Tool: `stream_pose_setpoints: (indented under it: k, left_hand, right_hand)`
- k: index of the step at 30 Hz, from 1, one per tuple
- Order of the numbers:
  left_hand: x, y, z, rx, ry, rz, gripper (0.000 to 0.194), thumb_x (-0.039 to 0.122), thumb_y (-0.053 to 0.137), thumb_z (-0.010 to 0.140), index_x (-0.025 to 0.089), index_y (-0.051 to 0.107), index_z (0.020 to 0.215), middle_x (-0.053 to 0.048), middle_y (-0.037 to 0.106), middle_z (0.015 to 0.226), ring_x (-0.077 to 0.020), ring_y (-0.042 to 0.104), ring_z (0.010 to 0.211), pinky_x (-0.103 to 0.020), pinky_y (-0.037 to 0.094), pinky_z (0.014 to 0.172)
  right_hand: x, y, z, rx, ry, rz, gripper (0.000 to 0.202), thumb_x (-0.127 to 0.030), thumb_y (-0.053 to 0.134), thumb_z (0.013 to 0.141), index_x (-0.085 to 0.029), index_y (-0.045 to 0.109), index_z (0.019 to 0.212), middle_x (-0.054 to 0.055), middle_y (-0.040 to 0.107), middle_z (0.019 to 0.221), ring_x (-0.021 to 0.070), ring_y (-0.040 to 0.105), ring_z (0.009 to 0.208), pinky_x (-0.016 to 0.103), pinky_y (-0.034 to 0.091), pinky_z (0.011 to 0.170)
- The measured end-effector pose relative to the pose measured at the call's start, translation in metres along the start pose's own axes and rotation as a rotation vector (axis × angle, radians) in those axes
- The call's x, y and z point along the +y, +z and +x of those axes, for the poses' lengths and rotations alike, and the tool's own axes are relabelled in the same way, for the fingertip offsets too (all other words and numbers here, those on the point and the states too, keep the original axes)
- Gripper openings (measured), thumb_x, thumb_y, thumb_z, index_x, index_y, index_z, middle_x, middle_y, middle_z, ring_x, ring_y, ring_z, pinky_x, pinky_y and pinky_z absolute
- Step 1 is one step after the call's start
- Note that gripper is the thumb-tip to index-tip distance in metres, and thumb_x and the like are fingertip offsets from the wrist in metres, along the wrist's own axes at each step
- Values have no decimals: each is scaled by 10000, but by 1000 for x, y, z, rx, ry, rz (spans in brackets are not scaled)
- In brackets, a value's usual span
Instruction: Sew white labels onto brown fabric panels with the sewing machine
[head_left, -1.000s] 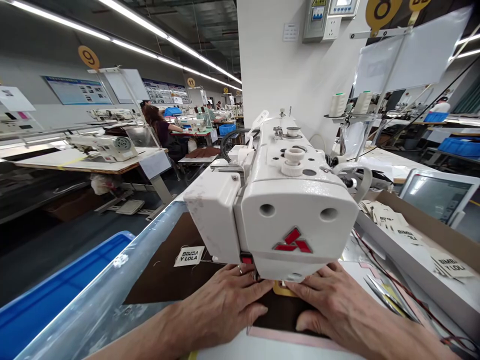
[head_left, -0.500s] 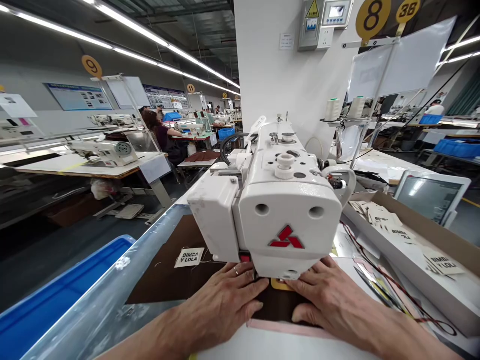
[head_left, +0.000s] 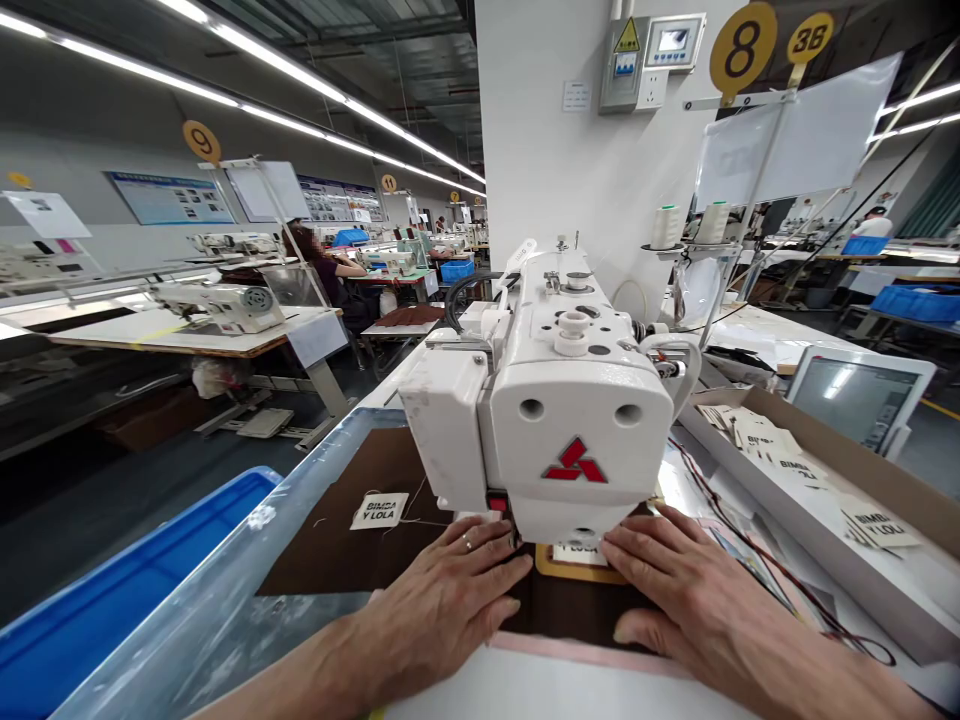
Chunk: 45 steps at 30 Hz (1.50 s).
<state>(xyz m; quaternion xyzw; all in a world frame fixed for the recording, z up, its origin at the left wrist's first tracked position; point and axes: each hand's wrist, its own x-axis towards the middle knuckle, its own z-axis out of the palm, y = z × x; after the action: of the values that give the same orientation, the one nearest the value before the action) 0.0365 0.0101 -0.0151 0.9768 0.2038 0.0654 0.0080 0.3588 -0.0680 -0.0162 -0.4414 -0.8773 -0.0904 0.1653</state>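
Both hands lie flat on dark brown fabric [head_left: 570, 610] under the head of a white sewing machine [head_left: 577, 400]. My left hand [head_left: 457, 590], a ring on one finger, presses left of the needle area with fingers stretched out. On the right, my right hand [head_left: 675, 580] rests palm down, fingers spread, its fingertips beside a yellow frame [head_left: 577, 571]. Inside that frame shows part of a white label [head_left: 576, 553]; the machine head hides the rest and the needle. Another white label [head_left: 379, 511] with loose threads sits on the brown fabric at left.
A long cardboard box [head_left: 810, 500] of labels stands at right, before a tablet-like screen [head_left: 862, 400]. Cords [head_left: 720, 510] lie beside the box. A blue bin [head_left: 150, 570] is below the table at left. Thread cones [head_left: 665, 227] stand behind. A person [head_left: 326, 265] sits farther back.
My right hand has shifted right, and more of the yellow frame and its label shows from under the machine head. My left hand stays nearly in place. The view has shifted slightly.
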Motion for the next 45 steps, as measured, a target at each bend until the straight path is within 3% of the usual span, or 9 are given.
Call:
stream_pose_setpoints:
  k: [5,8,14,20,23,30,35,39,45]
  left_hand:
    - [-8,-7,-41,20,-53,-28,472,247,608,1012,265,541,1479,-20,487,1574,-269,455,1454,-436,418,1209]
    - [-7,-14,-48,68,-85,-52,425,227,598,1010,240,579,1435,-32,519,1547,-270,435,1464,-432,418,1211]
    - [5,-18,-12,54,7,-117,433,262,645,993,183,573,1412,-53,620,1444,-270,507,1391,-419,401,1212]
    - [13,-19,17,20,41,-134,340,379,647,1012,221,633,1312,-16,667,1378,-267,597,1283,-413,428,1158]
    - [13,-20,22,19,66,-111,413,411,687,985,219,612,1343,-31,653,1404,-276,621,1235,-411,441,1127]
    - [9,-19,31,-124,40,-155,659,439,801,909,228,520,1466,-14,632,1435,-296,611,1280,-417,466,1103]
    - [6,-12,31,-111,42,-244,615,472,714,976,274,472,1506,20,635,1431,-249,662,1217,-377,476,1081]
    - [4,-6,29,-124,45,-191,716,404,801,913,274,458,1527,12,583,1489,-268,631,1271,-376,473,1087]
    - [3,-11,30,-122,62,-204,627,489,723,966,289,485,1511,29,564,1505,-251,643,1239,-340,476,1054]
  right_hand:
    - [-12,-6,1,7,-202,-163,538,-587,594,991,-170,687,1319,24,718,1315,256,714,1045,436,547,908]
    - [-23,-7,10,34,-246,-185,538,-610,592,985,-189,701,1303,14,712,1322,242,723,1044,400,561,895]
    - [-33,5,18,122,-225,-49,533,-642,492,1026,-224,705,1278,-24,730,1295,202,703,1115,320,517,993]
    - [-34,1,19,22,-202,-58,509,-604,479,1046,-219,670,1320,-45,705,1340,206,677,1178,320,497,1035]
    - [-32,5,18,5,-198,-45,547,-643,473,1031,-211,672,1301,-33,719,1318,205,684,1150,325,493,1040]
    - [-32,44,10,183,-168,-2,667,-739,405,998,-200,678,1280,30,741,1274,237,661,1121,389,456,1077]
    - [-31,35,13,156,-214,-22,559,-655,491,1018,-180,691,1234,28,751,1248,234,669,1118,375,454,1084]
    - [-30,26,16,151,-236,-15,520,-615,513,1028,-168,688,1229,34,758,1228,228,682,1108,399,411,1135]
    - [-34,32,15,194,-208,-32,539,-637,477,1035,-173,705,1190,24,776,1185,228,699,1096,401,413,1145]
